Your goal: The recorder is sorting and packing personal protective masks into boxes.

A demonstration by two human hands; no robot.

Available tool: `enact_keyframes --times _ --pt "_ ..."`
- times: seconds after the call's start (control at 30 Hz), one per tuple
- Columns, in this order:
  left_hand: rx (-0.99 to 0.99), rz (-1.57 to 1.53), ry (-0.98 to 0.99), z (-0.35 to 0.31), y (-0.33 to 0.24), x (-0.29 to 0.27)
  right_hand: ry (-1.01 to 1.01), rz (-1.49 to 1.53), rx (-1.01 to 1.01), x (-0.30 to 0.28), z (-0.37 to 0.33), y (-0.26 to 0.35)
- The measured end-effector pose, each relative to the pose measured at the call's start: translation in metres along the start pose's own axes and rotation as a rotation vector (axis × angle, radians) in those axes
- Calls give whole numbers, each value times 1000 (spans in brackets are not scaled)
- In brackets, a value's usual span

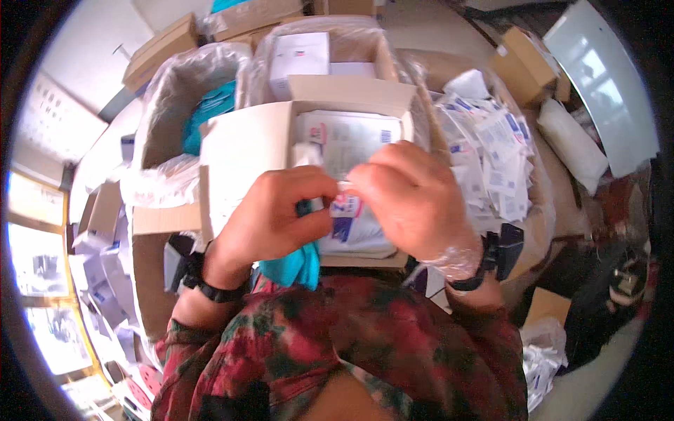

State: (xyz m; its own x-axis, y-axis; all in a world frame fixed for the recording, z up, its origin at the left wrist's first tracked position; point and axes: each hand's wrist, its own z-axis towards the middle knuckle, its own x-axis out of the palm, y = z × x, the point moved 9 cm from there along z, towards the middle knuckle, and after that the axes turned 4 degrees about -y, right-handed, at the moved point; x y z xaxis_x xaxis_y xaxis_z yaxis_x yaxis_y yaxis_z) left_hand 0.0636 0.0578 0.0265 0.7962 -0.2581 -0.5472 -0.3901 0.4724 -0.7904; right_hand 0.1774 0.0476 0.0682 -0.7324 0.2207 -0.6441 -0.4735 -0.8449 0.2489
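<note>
Left hand [291,214] is curling narrowly, apparently holding a soft, limp teal piece [295,265] that is hanging beneath its palm, seemingly tucked there to leave the fingertips free. Right hand [414,200] is bringing its fingertips against the left's; from my remote post I cannot tell whether it is gripping anything. Directly beneath both, an open tan cardboard box [347,91] is holding flat white printed packets [354,133], probably for short reach. Right of the hands, loose white printed packets [495,140] are lying heaped; beyond the left, a plastic-lined brown carton [158,112] is keeping a folded teal pile [210,109] together.
</note>
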Motion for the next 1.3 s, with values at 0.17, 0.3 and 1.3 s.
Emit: enact_keyframes --times 0.17,0.3,1.3 --pt "-163 -161 18 -7 26 5 47 -91 -40 6 -3 9" --pt "-224 -157 -116 11 27 9 -100 -77 21 -16 -20 -7" --pt "-129 -49 -292 41 58 -34 -359 285 378 -71 -72 -135"
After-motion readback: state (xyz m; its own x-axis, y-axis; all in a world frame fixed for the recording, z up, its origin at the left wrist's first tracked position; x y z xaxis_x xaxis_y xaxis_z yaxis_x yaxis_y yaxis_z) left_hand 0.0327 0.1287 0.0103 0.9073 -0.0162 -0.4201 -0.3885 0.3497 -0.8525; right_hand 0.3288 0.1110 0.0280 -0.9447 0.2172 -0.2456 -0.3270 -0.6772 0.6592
